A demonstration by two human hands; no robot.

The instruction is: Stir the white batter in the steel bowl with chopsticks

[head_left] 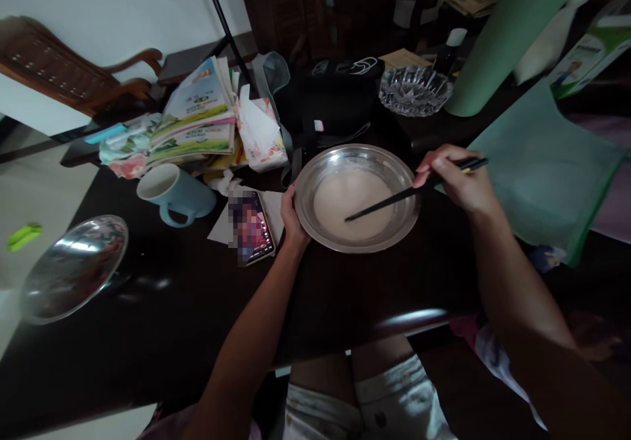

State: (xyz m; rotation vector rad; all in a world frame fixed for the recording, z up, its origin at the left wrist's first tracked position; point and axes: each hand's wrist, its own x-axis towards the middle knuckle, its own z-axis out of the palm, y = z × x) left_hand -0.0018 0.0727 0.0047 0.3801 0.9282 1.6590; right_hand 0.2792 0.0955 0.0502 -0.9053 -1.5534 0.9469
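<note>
A wide metal bowl on the dark table holds a pale, milky batter. My left hand grips the bowl's left rim, its fingers partly hidden behind the metal. In my right hand, closed and held over the right side of the bowl, is a pair of black chopsticks. Their tips dip into the batter near its middle. Left of the bowl, a phone with a lit screen lies on white paper.
A blue mug and an empty-looking metal bowl stand at left. Behind are stacked books, a tissue pack, a black bag and a glass ashtray-like dish. A green cylinder and translucent green sheet are at right.
</note>
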